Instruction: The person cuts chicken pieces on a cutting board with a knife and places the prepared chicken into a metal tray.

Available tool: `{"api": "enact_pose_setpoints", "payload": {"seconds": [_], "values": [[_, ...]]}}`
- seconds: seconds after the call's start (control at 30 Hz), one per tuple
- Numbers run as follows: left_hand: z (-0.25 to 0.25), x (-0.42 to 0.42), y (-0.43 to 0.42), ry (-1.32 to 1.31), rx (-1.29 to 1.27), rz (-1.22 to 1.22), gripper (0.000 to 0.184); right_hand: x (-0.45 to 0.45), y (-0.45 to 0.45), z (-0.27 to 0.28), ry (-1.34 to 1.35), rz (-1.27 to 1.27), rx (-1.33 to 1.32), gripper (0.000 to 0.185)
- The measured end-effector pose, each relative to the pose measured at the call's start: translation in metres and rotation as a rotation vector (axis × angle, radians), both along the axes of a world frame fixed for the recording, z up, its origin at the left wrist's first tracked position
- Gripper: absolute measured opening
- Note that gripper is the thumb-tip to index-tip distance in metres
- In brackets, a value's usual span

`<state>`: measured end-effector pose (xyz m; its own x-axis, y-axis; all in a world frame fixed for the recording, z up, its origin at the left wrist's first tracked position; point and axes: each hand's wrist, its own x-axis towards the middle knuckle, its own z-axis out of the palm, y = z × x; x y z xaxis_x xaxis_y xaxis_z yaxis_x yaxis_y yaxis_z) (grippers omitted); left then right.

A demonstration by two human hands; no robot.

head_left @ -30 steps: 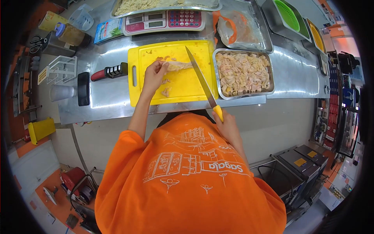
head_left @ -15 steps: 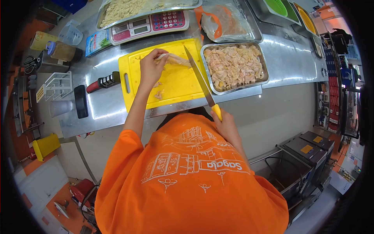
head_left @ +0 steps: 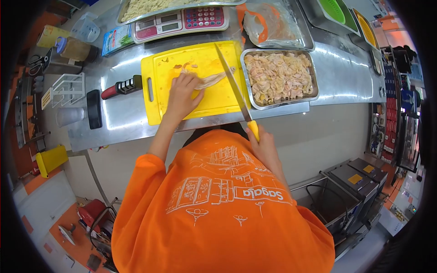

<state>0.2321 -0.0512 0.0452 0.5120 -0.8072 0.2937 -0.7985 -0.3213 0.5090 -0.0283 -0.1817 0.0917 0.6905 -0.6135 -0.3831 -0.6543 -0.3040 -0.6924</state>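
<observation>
On the yellow cutting board, a long pale strip of raw meat lies stretched to the right. My left hand is over its left end, fingers curved down onto it and thumb beside it. My right hand is closed round the yellow handle of a long knife. The blade points away from me and slants across the board's right side, over the strip near its right end. Small scraps lie beyond my left fingers. What is under those fingers is hidden.
A metal tray of cut meat stands right of the board. Beyond are a scale, another filled tray and a plastic bag. A red-black sharpener and a black case lie left.
My left hand has come down from holding the strip raised and now rests over it on the board. The strip lies flatter. My right hand keeps its hold on the knife. The view has shifted slightly.
</observation>
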Motion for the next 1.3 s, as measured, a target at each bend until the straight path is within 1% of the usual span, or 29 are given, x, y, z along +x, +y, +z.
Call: {"api": "enact_pose_setpoints", "payload": {"seconds": [0.1, 0.13, 0.2, 0.27, 0.33, 0.43, 0.5, 0.57, 0.67, 0.8, 0.9, 0.97, 1.07, 1.1, 1.17, 1.23, 1.3], "values": [[-0.012, -0.003, -0.035, -0.047, -0.05, 0.005, 0.019, 0.003, 0.002, -0.01, -0.013, 0.08, -0.028, 0.036], [-0.02, -0.002, -0.033, -0.045, -0.055, 0.014, 0.019, 0.0, 0.002, -0.013, 0.012, 0.091, -0.059, 0.036], [-0.03, 0.006, -0.031, 0.035, 0.044, 0.035, 0.02, -0.005, -0.002, -0.012, 0.032, 0.1, -0.101, 0.036], [-0.034, 0.01, -0.02, 0.053, 0.018, 0.039, 0.018, -0.016, -0.002, -0.008, 0.046, 0.053, -0.094, 0.037], [-0.028, 0.007, -0.015, 0.074, -0.001, 0.054, 0.016, -0.017, 0.002, -0.01, 0.055, 0.067, -0.112, 0.037], [-0.014, 0.001, -0.029, 0.047, -0.034, 0.031, 0.013, -0.011, 0.01, -0.013, 0.065, 0.1, -0.152, 0.037], [-0.007, -0.006, -0.042, 0.057, -0.125, 0.097, 0.009, -0.006, 0.015, -0.016, 0.072, 0.126, -0.167, 0.037], [-0.027, -0.002, -0.047, 0.063, -0.099, 0.07, 0.011, -0.005, 0.019, -0.018, 0.118, 0.155, -0.194, 0.037], [-0.038, 0.0, -0.051, 0.085, -0.089, 0.044, 0.012, -0.007, 0.021, -0.011, 0.174, 0.152, -0.186, 0.037], [-0.041, -0.002, -0.051, 0.11, -0.11, 0.034, 0.011, -0.002, 0.024, -0.01, 0.226, 0.145, -0.153, 0.037], [-0.043, -0.001, -0.051, 0.114, -0.113, 0.029, 0.011, 0.024, 0.016, -0.02, 0.199, 0.174, -0.184, 0.037], [-0.043, -0.001, -0.051, 0.111, -0.138, 0.023, 0.011, 0.049, 0.008, -0.026, 0.1, 0.183, -0.222, 0.037], [-0.044, -0.002, -0.049, 0.113, -0.139, 0.053, 0.011, 0.06, 0.007, -0.031, 0.094, 0.198, -0.215, 0.037], [-0.044, 0.001, -0.05, 0.116, -0.125, 0.09, 0.012, 0.05, 0.009, -0.031, 0.086, 0.2, -0.219, 0.037], [-0.047, 0.005, -0.051, 0.125, -0.152, 0.111, 0.012, 0.01, 0.015, -0.027, 0.156, 0.181, -0.184, 0.036], [-0.045, 0.003, -0.05, 0.149, -0.171, 0.127, 0.012, -0.017, 0.013, -0.013, 0.195, 0.192, -0.166, 0.035], [-0.04, 0.0, -0.049, 0.192, -0.12, 0.152, 0.011, -0.019, 0.015, -0.01, 0.236, 0.185, -0.137, 0.035]]}}
